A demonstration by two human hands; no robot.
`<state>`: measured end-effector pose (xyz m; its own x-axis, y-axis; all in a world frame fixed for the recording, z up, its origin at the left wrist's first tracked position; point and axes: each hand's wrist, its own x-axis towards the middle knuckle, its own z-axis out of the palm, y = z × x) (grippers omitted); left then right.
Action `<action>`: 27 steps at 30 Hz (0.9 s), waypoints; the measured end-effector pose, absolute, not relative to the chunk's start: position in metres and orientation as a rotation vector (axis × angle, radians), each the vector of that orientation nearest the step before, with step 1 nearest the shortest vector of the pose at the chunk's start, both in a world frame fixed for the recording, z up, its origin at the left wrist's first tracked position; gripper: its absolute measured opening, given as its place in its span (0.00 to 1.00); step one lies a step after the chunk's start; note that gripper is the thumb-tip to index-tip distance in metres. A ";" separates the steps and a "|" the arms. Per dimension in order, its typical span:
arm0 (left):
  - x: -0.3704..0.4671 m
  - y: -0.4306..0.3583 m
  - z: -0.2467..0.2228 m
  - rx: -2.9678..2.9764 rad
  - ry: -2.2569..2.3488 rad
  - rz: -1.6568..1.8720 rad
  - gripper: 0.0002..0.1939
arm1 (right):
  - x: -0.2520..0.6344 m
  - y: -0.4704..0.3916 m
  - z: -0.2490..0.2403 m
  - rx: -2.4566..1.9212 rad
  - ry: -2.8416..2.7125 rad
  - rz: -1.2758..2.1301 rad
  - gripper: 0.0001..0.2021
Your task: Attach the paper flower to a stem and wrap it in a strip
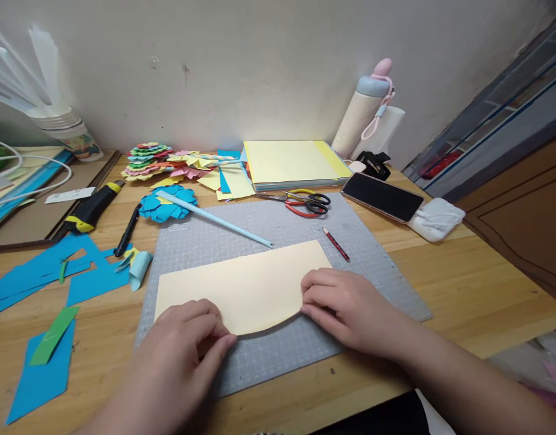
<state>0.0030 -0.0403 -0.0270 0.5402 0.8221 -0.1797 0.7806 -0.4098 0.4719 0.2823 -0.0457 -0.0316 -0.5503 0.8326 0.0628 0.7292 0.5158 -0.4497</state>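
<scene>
The left hand pinches the near edge of a cream paper sheet between thumb and fingers, left of the middle; the right hand pinches the same edge at the sheet's right end, its fingers curled. The sheet extends between the hands and away beyond them, and its near edge bows, with a shadow below it. Beneath lies a grey gridded cutting mat on a wooden table. Just past the sheet's far edge, a rolled light-blue paper tube slants across the mat, its upper end resting on a blue paper flower. A red-and-black pencil lies beyond the right hand, with scissors farther back. To the left are blue paper pieces, a green strip lying across one of them, a black pen and a black-and-yellow tool. Along the rear stand or lie multicoloured paper flowers, a paper stack with a yellow top, and a leaning bottle; a dark-screened phone lies at right, touching a white object.
</scene>
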 end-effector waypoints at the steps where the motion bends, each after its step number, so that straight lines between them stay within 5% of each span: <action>1: 0.004 -0.039 -0.027 2.237 1.310 0.094 0.16 | 0.281 -0.046 -0.031 -1.372 -2.460 0.552 0.08; 11: 0.007 -0.035 -0.025 2.184 1.282 0.080 0.13 | 0.281 -0.043 -0.033 -1.484 -2.438 0.584 0.08; 19: -0.002 -0.035 -0.026 2.331 1.317 0.100 0.13 | 0.286 -0.045 -0.036 -1.103 -2.585 0.512 0.07; 27: 0.009 -0.036 -0.030 2.341 1.287 0.103 0.09 | 0.276 -0.049 -0.039 -1.341 -2.341 0.702 0.05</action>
<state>0.0091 -0.0363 -0.0305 0.5587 0.8151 -0.1531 0.7803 -0.4540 0.4302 0.2762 -0.0492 -0.0387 -0.4894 0.8702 0.0563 0.6958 0.4286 -0.5763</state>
